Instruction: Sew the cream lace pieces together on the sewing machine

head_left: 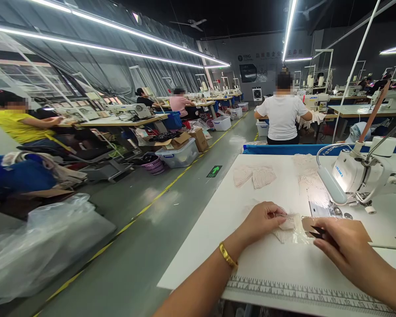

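Observation:
My left hand (262, 222) pinches the edge of a pale lace piece (285, 226) above the white table (198, 255). Black thread snips (317, 232) are held in my right hand (346, 246), their two points apart and facing left towards the lace. The right end of the lace lies close to these points. Behind my hands, a pair of pale lace pieces (254, 176) lies flat on the table, and more lace (306, 169) lies beside the sewing machine (345, 176).
A ruler strip (300, 294) runs along the table's front edge. A blue cloth edge (280, 149) borders its far side. A person in a white shirt (281, 116) sits ahead. Left of the aisle are other workers, machines and a large plastic bag (49, 246).

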